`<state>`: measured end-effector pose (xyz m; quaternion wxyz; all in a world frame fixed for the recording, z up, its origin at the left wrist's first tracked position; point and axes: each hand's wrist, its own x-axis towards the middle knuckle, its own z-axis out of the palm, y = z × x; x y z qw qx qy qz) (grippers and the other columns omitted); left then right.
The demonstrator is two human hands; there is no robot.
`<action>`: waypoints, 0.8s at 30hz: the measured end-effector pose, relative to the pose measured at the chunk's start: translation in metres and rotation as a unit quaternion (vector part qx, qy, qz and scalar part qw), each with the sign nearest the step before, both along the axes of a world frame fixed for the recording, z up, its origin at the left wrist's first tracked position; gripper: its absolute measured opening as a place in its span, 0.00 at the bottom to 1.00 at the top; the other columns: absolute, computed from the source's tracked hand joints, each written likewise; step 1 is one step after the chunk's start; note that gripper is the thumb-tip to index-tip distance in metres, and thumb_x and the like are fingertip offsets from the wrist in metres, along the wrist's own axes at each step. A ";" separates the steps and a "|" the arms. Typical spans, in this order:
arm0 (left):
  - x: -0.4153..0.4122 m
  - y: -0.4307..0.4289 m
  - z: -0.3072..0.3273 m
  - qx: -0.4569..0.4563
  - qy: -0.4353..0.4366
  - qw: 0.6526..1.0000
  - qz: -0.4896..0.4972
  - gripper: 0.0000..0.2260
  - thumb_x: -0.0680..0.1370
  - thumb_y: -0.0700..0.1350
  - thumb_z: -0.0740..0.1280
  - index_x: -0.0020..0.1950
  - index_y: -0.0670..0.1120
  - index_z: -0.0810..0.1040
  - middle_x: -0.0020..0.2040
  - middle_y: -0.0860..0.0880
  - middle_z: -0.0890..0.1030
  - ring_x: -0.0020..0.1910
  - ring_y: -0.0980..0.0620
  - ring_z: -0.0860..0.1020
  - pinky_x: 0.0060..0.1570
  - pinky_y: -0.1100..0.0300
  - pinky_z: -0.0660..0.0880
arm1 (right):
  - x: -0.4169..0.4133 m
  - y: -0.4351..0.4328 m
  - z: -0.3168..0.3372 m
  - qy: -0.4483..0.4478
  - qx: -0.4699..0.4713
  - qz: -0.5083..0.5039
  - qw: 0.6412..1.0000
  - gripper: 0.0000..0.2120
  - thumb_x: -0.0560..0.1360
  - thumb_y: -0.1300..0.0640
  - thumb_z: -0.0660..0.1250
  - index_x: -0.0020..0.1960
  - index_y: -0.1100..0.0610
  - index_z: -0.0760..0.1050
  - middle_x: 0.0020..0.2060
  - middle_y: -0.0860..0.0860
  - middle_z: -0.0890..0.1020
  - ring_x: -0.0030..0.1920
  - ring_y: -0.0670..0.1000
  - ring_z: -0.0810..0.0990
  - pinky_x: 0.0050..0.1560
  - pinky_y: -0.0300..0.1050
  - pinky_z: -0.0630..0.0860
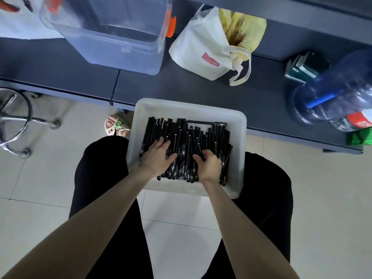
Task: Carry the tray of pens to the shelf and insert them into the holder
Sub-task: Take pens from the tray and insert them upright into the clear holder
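A white plastic tray point(237, 121) rests on my lap, its far edge against a dark counter. Several black pens point(193, 137) fill it in a loose heap, one lying crosswise at the back. My left hand point(157, 156) lies flat on the pens at the tray's left side, fingers straight and spread. My right hand point(209, 164) is near the tray's front middle, with its fingers curled around a few of the pens. No pen holder is visible.
A dark counter point(201, 87) runs across ahead. On it stand a clear plastic bin point(112, 37), a white and yellow bag point(213, 43), a blue water jug point(330, 91) and a small green box point(304, 67). A chrome stool base point(16, 121) stands at the left on the tiled floor.
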<state>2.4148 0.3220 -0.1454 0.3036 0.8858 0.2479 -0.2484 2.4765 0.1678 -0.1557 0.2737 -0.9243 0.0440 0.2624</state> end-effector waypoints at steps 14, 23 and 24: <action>0.004 0.009 0.042 -0.072 -0.094 0.988 0.098 0.22 0.80 0.52 0.60 0.72 0.44 0.67 0.71 0.45 0.67 0.68 0.46 0.67 0.66 0.55 0.65 | 0.016 0.005 0.040 0.023 0.124 0.005 0.992 0.13 0.77 0.51 0.65 0.51 0.61 0.81 0.50 0.59 0.79 0.48 0.57 0.79 0.51 0.50 0.76; 0.038 -0.001 0.141 -0.196 -0.245 0.946 0.075 0.09 0.74 0.49 0.71 0.52 0.46 0.79 0.43 0.51 0.80 0.42 0.58 0.77 0.45 0.72 0.70 | 0.035 0.031 0.119 -0.010 0.130 0.181 0.975 0.22 0.80 0.51 0.59 0.30 0.57 0.62 0.25 0.49 0.64 0.27 0.49 0.62 0.29 0.41 0.61; 0.041 0.000 0.151 -0.197 -0.265 0.941 0.072 0.07 0.74 0.48 0.71 0.48 0.46 0.80 0.40 0.52 0.80 0.39 0.61 0.78 0.43 0.73 0.69 | 0.038 0.033 0.129 -0.021 0.133 0.196 0.971 0.23 0.80 0.51 0.60 0.29 0.57 0.61 0.25 0.49 0.63 0.27 0.48 0.60 0.28 0.38 0.60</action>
